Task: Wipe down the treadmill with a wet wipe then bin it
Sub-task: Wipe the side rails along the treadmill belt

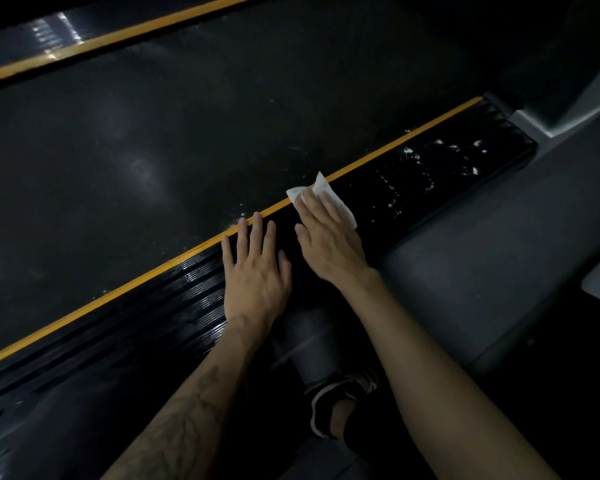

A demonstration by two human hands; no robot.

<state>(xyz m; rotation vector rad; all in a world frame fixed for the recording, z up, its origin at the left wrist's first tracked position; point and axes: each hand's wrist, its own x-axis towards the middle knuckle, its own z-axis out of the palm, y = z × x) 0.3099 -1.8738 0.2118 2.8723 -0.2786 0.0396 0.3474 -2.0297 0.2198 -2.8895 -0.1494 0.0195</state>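
Plainly, with the right hand (329,233) flat, fingers spread, pressing the wet wipe (326,195) onto the treadmill's ribbed side rail (174,299) beside the flat left hand (253,271), its loose corner could snag and bunch.

Wet wipe (329,199): white, plain. Treadmill belt (174,133): black, finely textured, with pale glare patches. Side rail (174,296): glossy black, ribbed lengthwise, flecked with white wet marks toward its far end. Edge stripe (371,157): yellow-orange, with a second matching stripe (118,36) on the far rail. Frame cover (492,258): matte grey. Shoe (336,400): black with white trim. Left forearm (184,417): dark tattoo linework.
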